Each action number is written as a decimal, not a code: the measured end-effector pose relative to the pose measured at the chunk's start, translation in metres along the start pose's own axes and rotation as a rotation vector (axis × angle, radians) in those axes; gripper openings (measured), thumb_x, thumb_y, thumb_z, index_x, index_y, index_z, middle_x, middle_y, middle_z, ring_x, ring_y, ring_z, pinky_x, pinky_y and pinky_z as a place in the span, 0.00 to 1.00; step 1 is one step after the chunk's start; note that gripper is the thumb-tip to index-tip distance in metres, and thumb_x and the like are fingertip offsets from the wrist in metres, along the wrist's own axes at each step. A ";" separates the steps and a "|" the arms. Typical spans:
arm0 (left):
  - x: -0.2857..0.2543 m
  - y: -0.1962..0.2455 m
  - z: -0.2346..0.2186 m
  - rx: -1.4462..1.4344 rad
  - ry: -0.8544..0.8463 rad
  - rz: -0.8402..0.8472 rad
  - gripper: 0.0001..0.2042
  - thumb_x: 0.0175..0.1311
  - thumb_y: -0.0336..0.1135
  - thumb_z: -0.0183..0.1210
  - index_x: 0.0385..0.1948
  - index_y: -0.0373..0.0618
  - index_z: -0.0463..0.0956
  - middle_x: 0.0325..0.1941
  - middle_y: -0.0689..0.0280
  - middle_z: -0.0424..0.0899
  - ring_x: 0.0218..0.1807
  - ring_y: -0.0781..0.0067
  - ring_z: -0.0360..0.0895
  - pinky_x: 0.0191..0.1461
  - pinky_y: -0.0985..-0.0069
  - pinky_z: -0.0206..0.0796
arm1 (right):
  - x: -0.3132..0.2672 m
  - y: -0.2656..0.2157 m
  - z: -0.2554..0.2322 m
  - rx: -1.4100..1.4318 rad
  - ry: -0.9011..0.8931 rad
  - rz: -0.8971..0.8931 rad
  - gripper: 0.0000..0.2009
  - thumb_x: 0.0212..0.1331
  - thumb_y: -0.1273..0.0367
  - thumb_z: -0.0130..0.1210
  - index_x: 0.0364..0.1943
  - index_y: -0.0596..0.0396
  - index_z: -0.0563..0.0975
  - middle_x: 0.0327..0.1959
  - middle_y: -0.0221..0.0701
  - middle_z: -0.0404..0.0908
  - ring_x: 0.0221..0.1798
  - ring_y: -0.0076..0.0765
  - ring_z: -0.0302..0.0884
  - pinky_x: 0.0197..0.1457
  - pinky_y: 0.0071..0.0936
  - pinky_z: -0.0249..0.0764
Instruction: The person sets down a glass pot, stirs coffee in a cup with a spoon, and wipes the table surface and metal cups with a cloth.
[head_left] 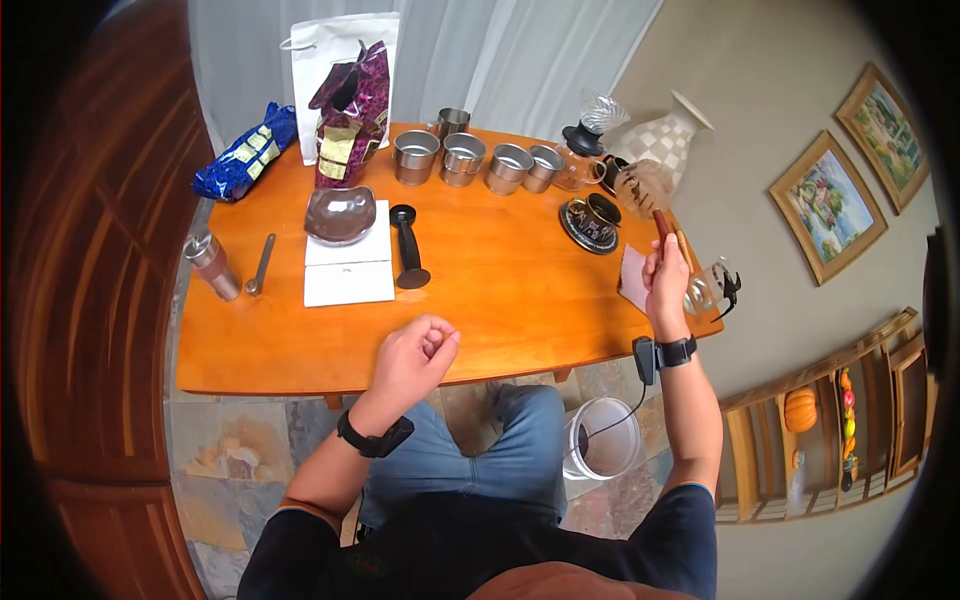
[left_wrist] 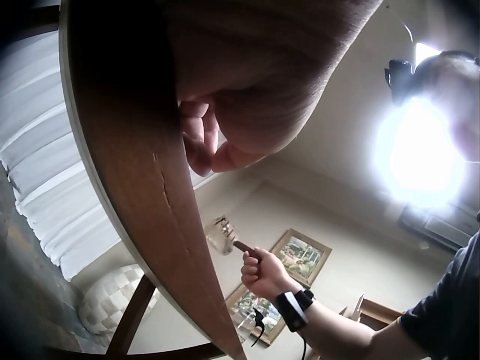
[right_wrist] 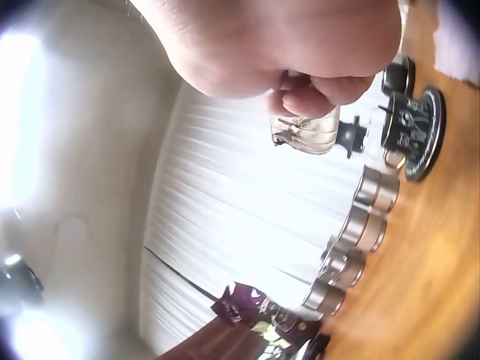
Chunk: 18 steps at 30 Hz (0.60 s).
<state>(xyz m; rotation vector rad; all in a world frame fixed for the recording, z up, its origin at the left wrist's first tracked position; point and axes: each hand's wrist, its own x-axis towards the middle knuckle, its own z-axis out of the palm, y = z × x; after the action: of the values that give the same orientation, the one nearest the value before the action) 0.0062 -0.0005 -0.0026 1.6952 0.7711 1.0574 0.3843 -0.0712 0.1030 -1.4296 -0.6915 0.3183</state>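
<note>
My right hand (head_left: 665, 280) grips a reddish-brown handle (head_left: 662, 224), raised over the table's right side. A clear glass vessel (head_left: 643, 186) with dark marks is at the handle's far end; in the left wrist view this glass vessel (left_wrist: 222, 234) tilts beyond the fist. Beside that hand are a glass jug with a black handle (head_left: 702, 292) and a pale pink cloth (head_left: 631, 276). A black patterned cup (head_left: 604, 209) sits on a matching saucer (head_left: 588, 236). My left hand (head_left: 415, 355), loosely curled with nothing in it, hovers by the table's front edge.
Several metal cups (head_left: 463, 157) line the back, near a glass dripper (head_left: 601, 112). Purple (head_left: 355, 120) and blue (head_left: 247, 155) bags stand left. Forward lie a brown dish (head_left: 340, 216), a black tamper-like tool (head_left: 408, 245), a spoon (head_left: 262, 265) and a cylindrical grinder (head_left: 212, 266).
</note>
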 end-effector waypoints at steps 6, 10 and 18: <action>0.000 0.000 0.001 0.012 0.002 0.004 0.05 0.65 0.29 0.65 0.34 0.39 0.79 0.18 0.71 0.76 0.19 0.86 0.68 0.24 0.82 0.62 | -0.041 -0.007 0.025 0.180 -0.288 0.240 0.20 0.79 0.52 0.42 0.42 0.53 0.75 0.20 0.19 0.63 0.20 0.18 0.56 0.22 0.19 0.53; 0.001 0.001 0.001 0.016 0.012 0.001 0.05 0.65 0.29 0.65 0.34 0.39 0.79 0.18 0.70 0.76 0.19 0.86 0.69 0.24 0.82 0.62 | -0.053 0.006 0.042 0.185 -0.377 0.396 0.19 0.79 0.51 0.44 0.46 0.52 0.73 0.20 0.19 0.62 0.20 0.17 0.55 0.23 0.18 0.52; 0.001 0.003 0.001 0.050 0.024 -0.001 0.05 0.65 0.30 0.65 0.34 0.40 0.79 0.18 0.69 0.77 0.19 0.83 0.70 0.26 0.80 0.64 | -0.049 0.035 0.058 0.226 -0.454 0.584 0.18 0.78 0.51 0.46 0.46 0.51 0.74 0.24 0.21 0.65 0.22 0.19 0.59 0.23 0.18 0.54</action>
<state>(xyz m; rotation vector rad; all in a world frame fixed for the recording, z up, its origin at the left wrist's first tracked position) 0.0079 -0.0010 0.0000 1.7270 0.8201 1.0667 0.3186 -0.0495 0.0570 -1.3269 -0.5594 1.1675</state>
